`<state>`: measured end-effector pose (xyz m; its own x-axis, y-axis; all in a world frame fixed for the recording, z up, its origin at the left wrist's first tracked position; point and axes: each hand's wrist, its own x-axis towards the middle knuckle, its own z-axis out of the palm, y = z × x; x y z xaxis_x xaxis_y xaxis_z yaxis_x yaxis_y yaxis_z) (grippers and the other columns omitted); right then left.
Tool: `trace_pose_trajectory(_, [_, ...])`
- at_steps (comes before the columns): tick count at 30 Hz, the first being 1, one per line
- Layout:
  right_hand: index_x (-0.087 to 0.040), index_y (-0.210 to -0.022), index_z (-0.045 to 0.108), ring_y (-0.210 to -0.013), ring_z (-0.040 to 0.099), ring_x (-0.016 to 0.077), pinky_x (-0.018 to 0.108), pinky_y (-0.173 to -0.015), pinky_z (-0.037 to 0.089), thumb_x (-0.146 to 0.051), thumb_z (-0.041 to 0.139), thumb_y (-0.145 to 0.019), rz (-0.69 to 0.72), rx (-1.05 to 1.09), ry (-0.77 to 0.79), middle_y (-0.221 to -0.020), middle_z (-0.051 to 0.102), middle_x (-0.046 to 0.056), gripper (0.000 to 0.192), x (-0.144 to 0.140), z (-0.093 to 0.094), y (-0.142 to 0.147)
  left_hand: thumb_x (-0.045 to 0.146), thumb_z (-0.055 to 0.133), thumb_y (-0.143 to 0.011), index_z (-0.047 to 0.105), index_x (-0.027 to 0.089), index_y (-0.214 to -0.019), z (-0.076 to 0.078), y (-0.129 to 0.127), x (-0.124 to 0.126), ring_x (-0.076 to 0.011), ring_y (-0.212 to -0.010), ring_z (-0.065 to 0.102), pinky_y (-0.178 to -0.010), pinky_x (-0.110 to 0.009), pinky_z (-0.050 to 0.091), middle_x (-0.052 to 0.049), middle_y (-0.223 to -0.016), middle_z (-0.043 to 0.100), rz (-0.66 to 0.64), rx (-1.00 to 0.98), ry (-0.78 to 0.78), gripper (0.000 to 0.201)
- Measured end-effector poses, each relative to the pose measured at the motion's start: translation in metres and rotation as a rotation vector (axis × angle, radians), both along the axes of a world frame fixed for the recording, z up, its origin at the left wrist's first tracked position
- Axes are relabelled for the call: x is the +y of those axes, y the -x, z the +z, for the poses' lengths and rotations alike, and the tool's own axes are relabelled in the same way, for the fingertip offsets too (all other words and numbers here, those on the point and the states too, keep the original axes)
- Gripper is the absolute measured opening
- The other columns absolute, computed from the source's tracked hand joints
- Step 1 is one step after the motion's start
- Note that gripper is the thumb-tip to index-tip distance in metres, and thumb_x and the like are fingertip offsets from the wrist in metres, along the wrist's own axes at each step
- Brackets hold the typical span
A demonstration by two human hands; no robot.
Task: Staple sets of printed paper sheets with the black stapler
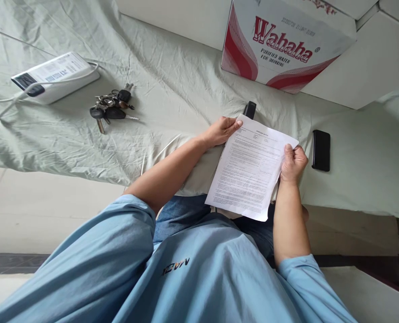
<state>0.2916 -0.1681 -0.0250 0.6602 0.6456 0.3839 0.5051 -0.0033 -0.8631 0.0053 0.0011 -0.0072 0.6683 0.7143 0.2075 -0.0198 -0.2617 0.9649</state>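
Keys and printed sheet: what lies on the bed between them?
Only bare, wrinkled bedsheet lies between the keys and the printed sheet, apart from the left hand gripping it, in the head view.

A pale green bedsheet (pixel 172 89) spreads wrinkled across the scene. Up at the left lies a white power bank (pixel 56 76), a white cable (pixel 4 105) looping off its end across the fabric. Just beside it, a bunch of keys (pixel 111 107) with black fobs. At the top stands a red-and-white Wahaha cardboard box (pixel 283 42), lettered for purified water. Over on the right, a black phone (pixel 321 150) lies face down. A small black object (pixel 249 109) peeks out mid-sheet, too hidden to identify.
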Motion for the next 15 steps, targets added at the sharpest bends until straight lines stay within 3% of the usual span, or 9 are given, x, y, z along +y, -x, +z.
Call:
trace_pose_trajectory(7, [-0.024, -0.085, 0.071, -0.073, 0.062, 0.0190, 0.035, -0.077, 0.056, -0.088, 0.079, -0.090, -0.013, -0.031, 0.005, -0.073, 0.060, -0.003, 0.064, -0.001, -0.004, -0.003, 0.091, 0.065, -0.103, 0.044, 0.025, -0.070, 0.004, 0.000, 0.000, -0.0144, -0.065, 0.037, -0.065, -0.037, 0.035, 0.001, -0.067, 0.040, -0.016, 0.023, 0.019, 0.077])
trace_pose_trajectory(11, [-0.024, -0.103, 0.076, -0.081, 0.070, 0.0193, 0.034, -0.078, 0.059, -0.081, 0.086, -0.088, 0.004, 0.054, -0.082, -0.091, 0.074, 0.002, 0.060, 0.006, -0.003, 0.002, 0.085, 0.067, -0.106, 0.044, 0.025, -0.070, 0.002, -0.001, 0.001, -0.0154, -0.066, 0.039, -0.066, -0.038, 0.037, 0.000, -0.068, 0.043, 0.021, 0.036, -0.001, 0.074])
trace_pose_trajectory(13, [-0.025, -0.110, 0.077, -0.070, 0.064, 0.0140, 0.029, -0.066, 0.054, -0.074, 0.089, -0.087, 0.016, 0.139, -0.138, -0.099, 0.079, 0.003, 0.055, 0.001, 0.005, 0.009, 0.083, 0.065, -0.108, 0.044, 0.025, -0.071, 0.000, -0.001, 0.002, -0.0161, -0.067, 0.041, -0.068, -0.037, 0.039, 0.000, -0.069, 0.045, 0.039, 0.042, -0.006, 0.072])
trace_pose_trajectory(15, [-0.026, -0.106, 0.078, -0.054, 0.046, 0.0072, 0.024, -0.052, 0.038, -0.065, 0.092, -0.089, 0.036, 0.254, -0.163, -0.098, 0.081, 0.002, 0.045, -0.019, 0.019, 0.017, 0.081, 0.065, -0.109, 0.044, 0.025, -0.072, -0.002, -0.001, 0.003, -0.0164, -0.068, 0.042, -0.068, -0.036, 0.040, 0.000, -0.069, 0.044, 0.069, 0.046, 0.004, 0.070])
